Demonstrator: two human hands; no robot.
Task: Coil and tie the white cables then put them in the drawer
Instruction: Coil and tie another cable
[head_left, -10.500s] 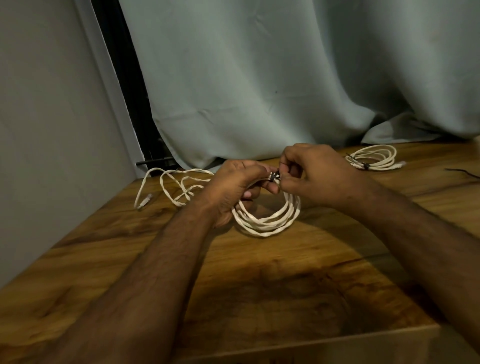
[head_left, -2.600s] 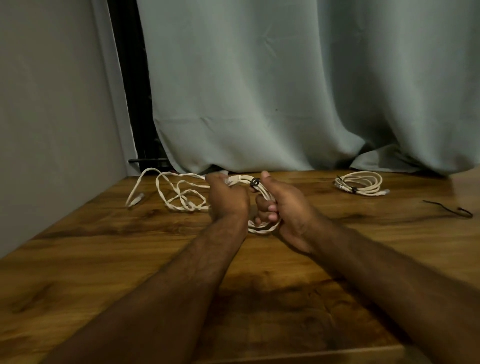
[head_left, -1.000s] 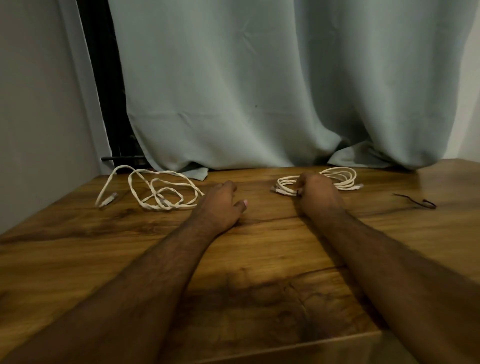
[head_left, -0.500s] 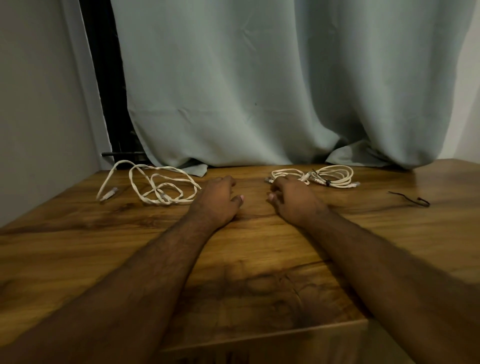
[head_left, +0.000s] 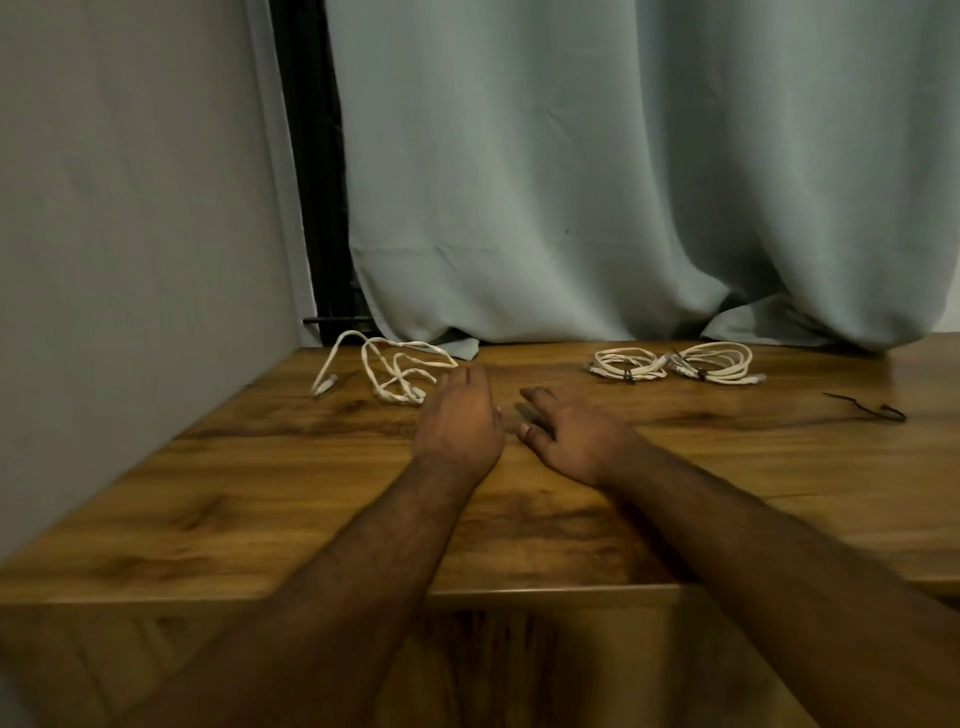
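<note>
Left hand (head_left: 460, 418) and right hand (head_left: 574, 434), fingers loosely extended and holding nothing, hover over the brown wooden table (head_left: 260, 493). A loose, uncoiled white cable (head_left: 395, 371) lies just beyond the left hand, which hides its near loops. Two coiled, black-tied white cable bundles (head_left: 675, 364) rest touching near the pale curtain (head_left: 597, 182); their plugs are indistinct.

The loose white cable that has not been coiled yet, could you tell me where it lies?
The loose white cable lies far left on the table, near the wall, just beyond the left hand.

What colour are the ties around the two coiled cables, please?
Black ties on both coiled cables, seen in the head view.
</note>
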